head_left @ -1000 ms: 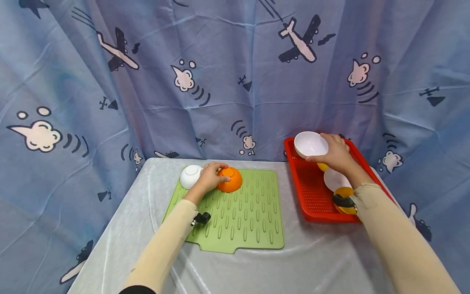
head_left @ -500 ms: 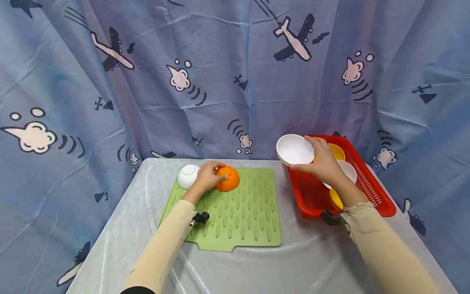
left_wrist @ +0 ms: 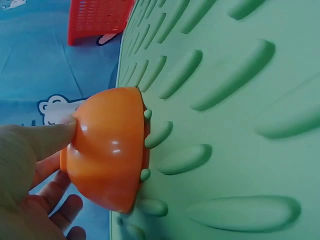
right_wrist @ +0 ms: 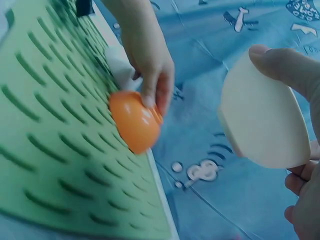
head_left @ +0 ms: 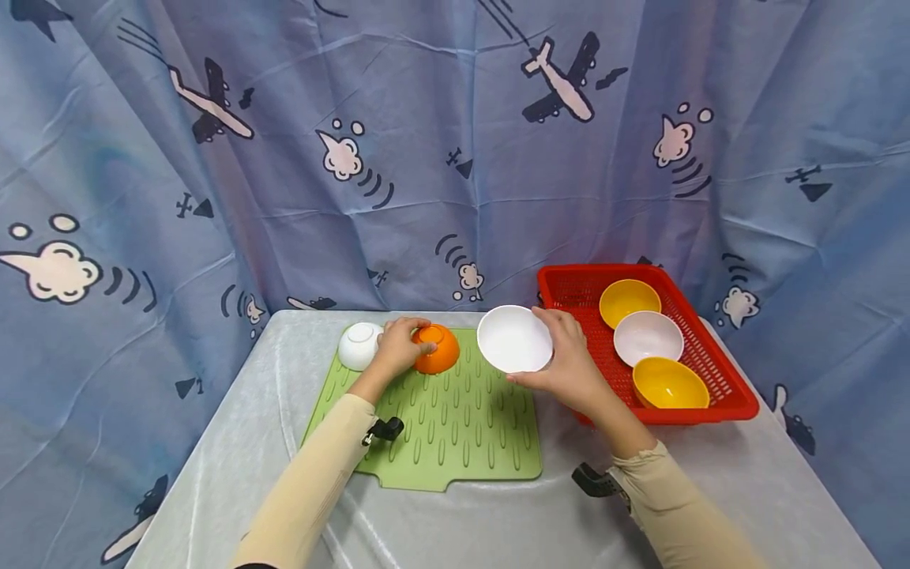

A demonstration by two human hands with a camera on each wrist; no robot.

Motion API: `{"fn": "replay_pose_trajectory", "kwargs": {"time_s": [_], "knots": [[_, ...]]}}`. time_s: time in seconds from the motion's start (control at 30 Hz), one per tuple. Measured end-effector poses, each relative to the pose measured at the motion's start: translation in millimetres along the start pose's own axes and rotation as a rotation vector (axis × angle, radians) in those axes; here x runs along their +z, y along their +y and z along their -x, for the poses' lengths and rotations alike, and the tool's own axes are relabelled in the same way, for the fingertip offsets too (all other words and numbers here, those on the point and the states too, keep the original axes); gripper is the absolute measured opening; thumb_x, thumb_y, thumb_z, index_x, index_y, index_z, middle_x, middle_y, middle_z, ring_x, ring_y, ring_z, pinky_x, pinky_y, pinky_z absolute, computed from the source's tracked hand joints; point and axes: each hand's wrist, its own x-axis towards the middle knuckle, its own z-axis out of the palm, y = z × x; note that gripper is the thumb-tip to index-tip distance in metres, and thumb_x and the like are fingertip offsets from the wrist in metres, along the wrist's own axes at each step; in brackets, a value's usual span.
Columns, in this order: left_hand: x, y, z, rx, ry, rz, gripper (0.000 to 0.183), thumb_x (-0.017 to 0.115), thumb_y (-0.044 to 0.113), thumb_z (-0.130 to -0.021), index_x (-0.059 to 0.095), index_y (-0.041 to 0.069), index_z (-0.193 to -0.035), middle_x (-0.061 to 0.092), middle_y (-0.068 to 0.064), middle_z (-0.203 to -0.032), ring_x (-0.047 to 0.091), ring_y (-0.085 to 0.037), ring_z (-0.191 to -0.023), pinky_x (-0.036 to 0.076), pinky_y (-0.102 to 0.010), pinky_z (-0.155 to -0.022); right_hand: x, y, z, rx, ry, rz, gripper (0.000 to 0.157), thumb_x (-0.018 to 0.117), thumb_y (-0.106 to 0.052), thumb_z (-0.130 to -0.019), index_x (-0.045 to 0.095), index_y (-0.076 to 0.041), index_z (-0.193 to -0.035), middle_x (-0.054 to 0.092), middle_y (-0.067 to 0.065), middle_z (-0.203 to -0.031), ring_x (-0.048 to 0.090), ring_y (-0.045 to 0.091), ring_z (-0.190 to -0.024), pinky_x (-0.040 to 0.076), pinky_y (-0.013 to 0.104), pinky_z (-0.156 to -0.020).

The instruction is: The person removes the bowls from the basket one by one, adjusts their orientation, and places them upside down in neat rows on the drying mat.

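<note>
An orange bowl (head_left: 442, 353) lies upside down on the green ridged mat (head_left: 455, 442). My left hand (head_left: 400, 348) pinches that bowl near its base, thumb on one side and fingers on the other, as the left wrist view shows on the orange wall (left_wrist: 110, 150). Just left of it a white bowl (head_left: 358, 348) also rests rim down, partly behind my hand. Over the mat's right back corner, my right hand (head_left: 565, 359) holds another white bowl (head_left: 513, 340) by its rim, its hollow facing me. In the right wrist view this held bowl (right_wrist: 265, 115) appears tilted.
A red perforated basket (head_left: 735, 399) stands on the right of the table (head_left: 512, 529). Inside it sit two yellow bowls, one at the back (head_left: 629, 302) and one in front (head_left: 668, 387), with a white bowl (head_left: 648, 338) between them. A blue patterned curtain (head_left: 398, 237) hangs behind.
My right hand has carried the white bowl leftward out of the basket to above the mat, uncovering the bowls left inside. My left hand has stayed on the orange bowl.
</note>
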Motion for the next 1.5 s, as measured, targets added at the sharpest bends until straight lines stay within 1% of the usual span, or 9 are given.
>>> {"fn": "replay_pose_trajectory", "kwargs": {"time_s": [0.3, 0.43, 0.53, 0.67, 0.8, 1.0, 1.13, 1.33, 1.5], "knots": [[0.0, -2.9, 3.4, 0.045, 0.029, -0.043, 0.054, 0.078, 0.034, -0.091, 0.064, 0.013, -0.139, 0.062, -0.009, -0.141, 0.048, -0.030, -0.122, 0.032, -0.053, -0.098, 30.8, -10, 19, -0.045, 0.000, -0.047, 0.112, 0.100, -0.036, -0.056, 0.046, -0.010, -0.151, 0.044, 0.019, -0.146, 0.039, 0.039, -0.133, 0.041, 0.068, -0.104], [-5.3, 4.6, 16.3, 0.075, 0.051, -0.028, 0.052, 0.074, 0.034, -0.094, 0.062, 0.012, -0.140, 0.062, -0.010, -0.141, 0.047, -0.032, -0.124, 0.030, -0.055, -0.099, 40.3, -9, 25, -0.042, -0.016, -0.067, 0.113, 0.101, -0.035, -0.055, 0.047, -0.010, -0.151, 0.045, 0.019, -0.145, 0.041, 0.038, -0.132, 0.042, 0.066, -0.103], [-15.2, 15.7, 31.9, 0.125, 0.053, 0.065, 0.049, 0.071, 0.032, -0.097, 0.062, 0.010, -0.140, 0.062, -0.011, -0.141, 0.047, -0.033, -0.128, 0.029, -0.057, -0.106, 45.5, -6, 28, -0.042, -0.023, -0.065, 0.113, 0.101, -0.035, -0.055, 0.047, -0.011, -0.151, 0.045, 0.019, -0.145, 0.041, 0.039, -0.132, 0.042, 0.067, -0.103], [-29.6, 30.7, 58.7, 0.182, -0.034, 0.220, 0.048, 0.068, 0.035, -0.100, 0.062, 0.011, -0.140, 0.062, -0.008, -0.142, 0.047, -0.032, -0.136, 0.033, -0.058, -0.114, 48.7, -4, 32, -0.049, -0.036, -0.085, 0.114, 0.102, -0.034, -0.055, 0.046, -0.011, -0.152, 0.044, 0.019, -0.146, 0.042, 0.041, -0.134, 0.042, 0.069, -0.103], [-36.6, 40.9, 85.9, 0.196, -0.115, 0.315, 0.054, 0.071, 0.038, -0.097, 0.059, 0.012, -0.143, 0.060, -0.006, -0.144, 0.048, -0.030, -0.138, 0.037, -0.058, -0.113, 48.3, -5, 36, -0.059, -0.042, -0.109, 0.116, 0.102, -0.033, -0.055, 0.044, -0.011, -0.153, 0.041, 0.018, -0.149, 0.041, 0.041, -0.136, 0.040, 0.070, -0.105], [-32.3, 48.9, 117.2, 0.089, -0.151, 0.515, 0.064, 0.074, 0.032, -0.096, 0.050, 0.005, -0.149, 0.059, -0.010, -0.144, 0.052, -0.032, -0.134, 0.042, -0.051, -0.103, 47.0, -11, 39, -0.105, -0.038, -0.111, 0.117, 0.101, -0.034, -0.055, 0.042, -0.011, -0.154, 0.039, 0.017, -0.151, 0.039, 0.039, -0.139, 0.040, 0.069, -0.106], [-27.9, 55.6, 126.7, 0.026, -0.239, 0.610, 0.061, 0.071, 0.032, -0.098, 0.051, 0.001, -0.147, 0.062, -0.013, -0.140, 0.055, -0.033, -0.130, 0.048, -0.047, -0.103, 44.0, -15, 42, -0.137, -0.020, -0.121, 0.119, 0.102, -0.033, -0.054, 0.042, -0.012, -0.154, 0.038, 0.016, -0.152, 0.037, 0.037, -0.140, 0.039, 0.069, -0.107], [-27.9, 56.1, 134.0, 0.029, -0.399, 0.717, 0.057, 0.063, 0.034, -0.103, 0.052, -0.002, -0.146, 0.060, -0.018, -0.141, 0.056, -0.032, -0.130, 0.043, -0.052, -0.110, 45.0, -21, 46, -0.162, -0.013, -0.137, 0.119, 0.102, -0.033, -0.055, 0.041, -0.014, -0.155, 0.038, 0.015, -0.152, 0.037, 0.036, -0.140, 0.038, 0.070, -0.107], [-23.8, 50.8, 134.4, 0.022, -0.437, 0.798, 0.065, 0.063, 0.045, -0.101, 0.052, -0.004, -0.144, 0.063, -0.014, -0.134, 0.057, -0.022, -0.120, 0.042, -0.042, -0.095, 46.6, -22, 46, -0.188, 0.001, -0.140, 0.119, 0.102, -0.032, -0.054, 0.041, -0.014, -0.155, 0.038, 0.015, -0.152, 0.036, 0.036, -0.140, 0.037, 0.070, -0.107]]}}
